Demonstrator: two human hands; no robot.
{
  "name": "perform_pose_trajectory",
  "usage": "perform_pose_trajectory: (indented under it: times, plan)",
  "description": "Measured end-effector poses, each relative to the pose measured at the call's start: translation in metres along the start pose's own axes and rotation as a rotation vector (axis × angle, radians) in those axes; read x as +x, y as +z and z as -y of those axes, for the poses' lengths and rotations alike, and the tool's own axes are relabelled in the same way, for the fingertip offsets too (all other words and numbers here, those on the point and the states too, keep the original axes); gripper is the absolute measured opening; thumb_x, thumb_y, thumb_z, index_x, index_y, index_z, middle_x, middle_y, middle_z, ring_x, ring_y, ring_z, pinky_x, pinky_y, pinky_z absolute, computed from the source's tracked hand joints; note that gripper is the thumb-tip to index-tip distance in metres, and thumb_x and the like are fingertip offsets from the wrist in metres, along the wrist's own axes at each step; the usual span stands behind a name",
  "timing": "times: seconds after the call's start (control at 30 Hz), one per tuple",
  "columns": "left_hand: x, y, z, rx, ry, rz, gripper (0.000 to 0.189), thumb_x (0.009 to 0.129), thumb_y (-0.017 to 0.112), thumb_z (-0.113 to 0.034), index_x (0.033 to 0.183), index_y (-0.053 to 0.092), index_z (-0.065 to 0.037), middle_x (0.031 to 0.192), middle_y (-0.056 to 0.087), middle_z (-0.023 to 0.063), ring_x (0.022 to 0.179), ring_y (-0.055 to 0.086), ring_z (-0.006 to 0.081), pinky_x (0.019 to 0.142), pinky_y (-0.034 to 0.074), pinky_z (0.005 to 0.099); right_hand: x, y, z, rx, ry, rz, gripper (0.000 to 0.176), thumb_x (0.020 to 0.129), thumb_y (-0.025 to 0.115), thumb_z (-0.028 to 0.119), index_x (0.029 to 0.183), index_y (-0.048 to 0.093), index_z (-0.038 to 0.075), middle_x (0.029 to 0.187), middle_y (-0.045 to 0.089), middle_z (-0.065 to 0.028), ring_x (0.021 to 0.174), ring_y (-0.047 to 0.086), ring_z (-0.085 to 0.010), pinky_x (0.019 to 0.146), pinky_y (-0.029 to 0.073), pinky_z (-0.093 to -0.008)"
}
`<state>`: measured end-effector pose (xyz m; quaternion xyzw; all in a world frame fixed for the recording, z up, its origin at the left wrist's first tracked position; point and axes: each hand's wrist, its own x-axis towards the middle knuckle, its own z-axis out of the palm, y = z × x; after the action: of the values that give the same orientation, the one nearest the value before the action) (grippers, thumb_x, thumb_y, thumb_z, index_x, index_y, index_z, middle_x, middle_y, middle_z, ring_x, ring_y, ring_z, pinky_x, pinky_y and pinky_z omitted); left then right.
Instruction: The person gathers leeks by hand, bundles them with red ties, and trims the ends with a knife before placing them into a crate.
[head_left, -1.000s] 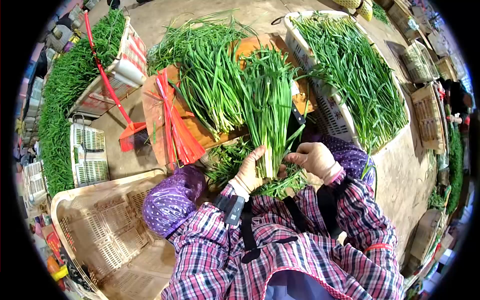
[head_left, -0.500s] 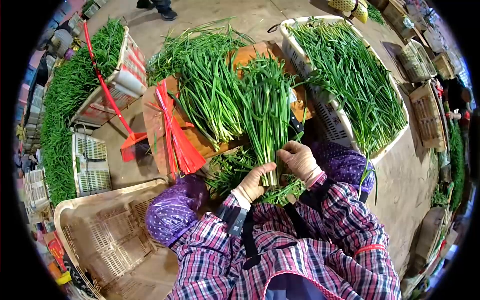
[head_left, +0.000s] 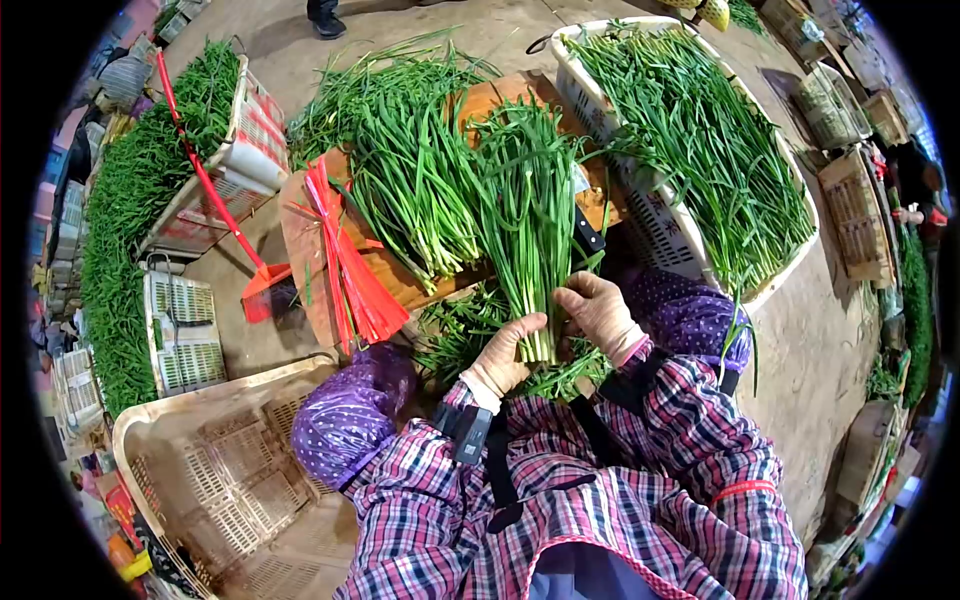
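Note:
Both my hands, in thin pale gloves, hold a bunch of garlic chives (head_left: pixel 528 215) near its pale stem ends, leaves pointing away from me. My left hand (head_left: pixel 503 356) wraps the bunch from the left, thumb across the stems. At its right side my right hand (head_left: pixel 600 316) is closed, fingertips against the stems; whether it pinches a few stalks is hard to make out. Beside the bunch lies a loose heap of chives (head_left: pixel 415 190) on a wooden board (head_left: pixel 405 292). Red strips (head_left: pixel 350 270) fan out on the board's left. A black knife handle (head_left: pixel 588 235) shows right of the bunch.
At right stands a white crate (head_left: pixel 683 232) full of chives. Another crate of greens (head_left: pixel 258 125) is at upper left, with a red long-handled dustpan (head_left: pixel 266 285) before it. A stained crate (head_left: pixel 150 412) sits by my left knee. A person's shoe (head_left: pixel 328 25) appears at the top.
The view has shifted slightly. My hands stay on the chives' stem ends, the right fingers a little higher along them. At the top, the person's feet have shifted.

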<state>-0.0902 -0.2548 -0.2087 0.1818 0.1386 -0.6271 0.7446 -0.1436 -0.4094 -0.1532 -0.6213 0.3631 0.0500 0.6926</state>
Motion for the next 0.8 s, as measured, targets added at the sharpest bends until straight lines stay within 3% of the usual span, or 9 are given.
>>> perform_pose_trajectory:
  times: [0.1, 0.23, 0.27, 0.37, 0.4, 0.5, 0.7, 0.77, 0.8]
  plan:
    - [0.001, -0.001, 0.004, 0.013, 0.085, -0.105, 0.037, 0.087, 0.062, -0.023, 0.117, 0.053, -0.003, 0.108, 0.063, 0.0111, 0.097, 0.062, 0.0272, 0.088, 0.051, 0.0453, -0.009, -0.002, -0.006, -0.129, -0.065, 0.014, 0.019, 0.088, 0.064, 0.015, 0.1, 0.062, 0.001, 0.076, 0.062, -0.0038, 0.067, 0.057, -0.01, 0.058, 0.048, -0.026]
    - [0.0, -0.009, 0.004, 0.002, 0.083, -0.08, 0.032, 0.089, 0.061, -0.024, 0.114, 0.056, -0.005, 0.106, 0.063, 0.008, 0.096, 0.063, 0.0244, 0.087, 0.052, 0.0426, -0.022, 0.005, -0.013, -0.31, -0.289, 0.014, 0.017, 0.085, 0.066, 0.013, 0.098, 0.063, 0.003, 0.076, 0.064, -0.0077, 0.069, 0.06, -0.0122, 0.063, 0.051, -0.0283]
    - [0.0, -0.01, 0.004, -0.027, 0.055, -0.015, 0.025, 0.088, 0.063, -0.025, 0.105, 0.061, -0.007, 0.1, 0.065, 0.0061, 0.092, 0.063, 0.0205, 0.082, 0.053, 0.0373, -0.03, 0.006, -0.008, -0.368, -0.344, 0.017, 0.015, 0.085, 0.067, 0.012, 0.097, 0.063, 0.004, 0.077, 0.063, -0.0072, 0.068, 0.06, -0.0122, 0.062, 0.051, -0.0286]
    - [0.003, -0.012, 0.004, -0.09, 0.022, -0.143, 0.019, 0.089, 0.061, -0.02, 0.103, 0.06, -0.007, 0.097, 0.065, 0.0065, 0.089, 0.064, 0.0197, 0.08, 0.054, 0.0365, -0.034, 0.002, -0.01, -0.662, -0.679, 0.062, 0.014, 0.081, 0.066, 0.013, 0.095, 0.065, 0.012, 0.084, 0.062, -0.0069, 0.073, 0.063, -0.0248, 0.066, 0.051, -0.0329]
    - [0.005, -0.014, 0.003, -0.087, 0.018, -0.143, 0.019, 0.089, 0.061, -0.02, 0.103, 0.06, -0.007, 0.097, 0.065, 0.0065, 0.089, 0.064, 0.0197, 0.08, 0.054, 0.0365, -0.034, 0.004, -0.012, -0.724, -0.677, 0.087, 0.016, 0.079, 0.066, 0.017, 0.095, 0.064, 0.016, 0.089, 0.061, -0.0067, 0.077, 0.062, -0.0297, 0.067, 0.05, -0.0361]
    - [0.006, -0.016, 0.002, -0.074, 0.002, -0.055, 0.016, 0.089, 0.059, -0.014, 0.099, 0.059, -0.002, 0.093, 0.064, 0.0071, 0.083, 0.064, 0.0178, 0.075, 0.055, 0.0305, -0.037, 0.004, -0.011, -0.899, -0.818, 0.094, 0.019, 0.075, 0.068, 0.013, 0.093, 0.065, 0.016, 0.085, 0.061, -0.004, 0.073, 0.062, -0.025, 0.062, 0.05, -0.0328]
    - [0.0, -0.006, 0.002, 0.266, 0.091, -0.221, 0.019, 0.085, 0.061, -0.016, 0.093, 0.064, 0.001, 0.085, 0.066, 0.0052, 0.077, 0.064, 0.0124, 0.067, 0.052, 0.0232, -0.033, 0.014, -0.017, -1.054, -0.68, 0.299, 0.01, 0.079, 0.066, 0.015, 0.089, 0.064, 0.014, 0.091, 0.064, -0.0027, 0.074, 0.064, -0.0227, 0.061, 0.05, -0.032]
    - [0.001, -0.025, 0.002, 0.868, 0.415, -0.076, 0.02, 0.083, 0.063, -0.018, 0.09, 0.064, 0.001, 0.082, 0.065, 0.0055, 0.071, 0.063, 0.0113, 0.064, 0.052, 0.0229, -0.051, 0.019, -0.016, -0.632, -0.422, 0.506, 0.016, 0.081, 0.069, 0.018, 0.095, 0.066, 0.012, 0.091, 0.066, -0.004, 0.076, 0.064, -0.0167, 0.063, 0.05, -0.0303]
    - [-0.001, -0.013, -0.01, 0.467, 0.076, -0.238, 0.019, 0.081, 0.065, -0.018, 0.088, 0.064, 0.0, 0.078, 0.065, 0.006, 0.063, 0.062, 0.0118, 0.058, 0.052, 0.0242, -0.061, 0.021, -0.017, -0.47, -0.341, 0.739, 0.027, 0.081, 0.07, 0.026, 0.105, 0.064, 0.015, 0.092, 0.067, -0.0055, 0.079, 0.064, -0.0196, 0.067, 0.05, -0.0318]
